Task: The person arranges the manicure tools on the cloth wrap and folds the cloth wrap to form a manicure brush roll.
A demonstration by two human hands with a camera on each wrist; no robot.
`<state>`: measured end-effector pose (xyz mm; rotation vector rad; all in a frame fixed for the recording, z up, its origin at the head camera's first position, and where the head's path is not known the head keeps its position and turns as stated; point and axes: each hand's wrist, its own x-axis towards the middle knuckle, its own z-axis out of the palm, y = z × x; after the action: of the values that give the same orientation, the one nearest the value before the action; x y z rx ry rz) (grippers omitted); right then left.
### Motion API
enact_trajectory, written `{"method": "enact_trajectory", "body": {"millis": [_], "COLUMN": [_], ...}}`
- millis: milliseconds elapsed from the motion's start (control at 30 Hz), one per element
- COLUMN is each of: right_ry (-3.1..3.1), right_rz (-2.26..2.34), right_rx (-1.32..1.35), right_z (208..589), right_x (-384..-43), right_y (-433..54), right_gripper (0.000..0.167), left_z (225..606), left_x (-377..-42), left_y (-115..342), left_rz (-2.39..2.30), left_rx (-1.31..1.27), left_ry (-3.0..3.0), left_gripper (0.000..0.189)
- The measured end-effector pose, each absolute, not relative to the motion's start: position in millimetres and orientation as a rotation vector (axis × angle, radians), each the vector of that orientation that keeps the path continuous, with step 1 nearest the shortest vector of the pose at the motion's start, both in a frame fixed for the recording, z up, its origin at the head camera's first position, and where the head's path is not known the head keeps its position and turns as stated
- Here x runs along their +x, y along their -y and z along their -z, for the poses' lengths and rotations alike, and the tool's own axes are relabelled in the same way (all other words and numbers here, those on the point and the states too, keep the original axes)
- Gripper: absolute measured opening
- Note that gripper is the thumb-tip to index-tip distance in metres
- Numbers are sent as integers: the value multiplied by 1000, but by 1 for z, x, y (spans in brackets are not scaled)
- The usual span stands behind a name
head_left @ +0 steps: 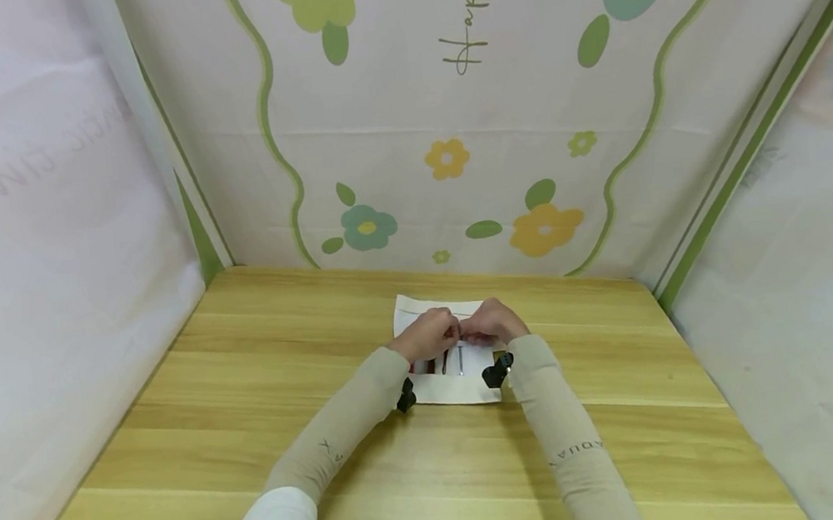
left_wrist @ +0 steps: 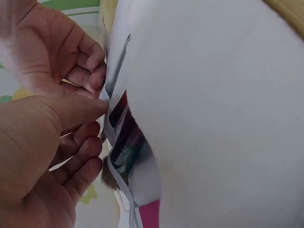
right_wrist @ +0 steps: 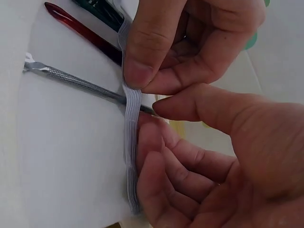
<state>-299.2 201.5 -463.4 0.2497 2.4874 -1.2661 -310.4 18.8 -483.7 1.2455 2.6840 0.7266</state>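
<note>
Flower-printed fabric walls enclose a wood-grain bench, and near its far edge lies one white pouch. Both hands meet over it, the left hand at about 10 o'clock of its middle, the right hand at about 1.

What matters most, by judgement, is how the one metal rod meets the one elastic band. Seen from the head, the rod's long axis runs from 12 to 6 o'clock, and most of it lies toward 6 from the fingers. In the right wrist view it slants from 10 to 4, passing behind the band so that its 4 o'clock end reaches the right fingers, the nearer pair. These are closed to a small pinch that appears to have that end; the left fingers pinch the band just above the crossing, thumb against the fabric.

Counted otherwise: two hands, one red handle and one dark green handle, both toward 11 o'clock of the rod, one bristle tip and one pink piece. Whether the bristles belong to the green handle cannot be told.
</note>
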Motion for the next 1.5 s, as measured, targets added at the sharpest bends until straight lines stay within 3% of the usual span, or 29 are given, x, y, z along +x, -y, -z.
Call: {"method": "enact_trajectory", "body": {"millis": [233, 400, 733, 1033, 1500], "right_ry": [-2576, -2614, -2635, -2581, -2607], "right_rz": [1121, 1065, 1052, 1080, 1148], "right_rx": [234, 180, -98, -146, 40], "right_z": [454, 444, 449, 461, 475], "right_x": [-288, -267, -218, -178, -167], "right_y": [-219, -242, -257, -257, -246], "right_gripper": [23, 34, 39, 23, 19], "left_z": [471, 458, 460, 480, 489], "left_x": [-317, -334, -373, -389, -381], "left_y": [-11, 19, 74, 73, 62], "left_rz": [-772, -883, -1071, -1076, -1210], "left_rx": [1183, 1067, 708, 507, 362], "left_ry": [-2702, -2736, -2748, -2720, -2733], "left_gripper": [11, 11, 10, 18, 19]}}
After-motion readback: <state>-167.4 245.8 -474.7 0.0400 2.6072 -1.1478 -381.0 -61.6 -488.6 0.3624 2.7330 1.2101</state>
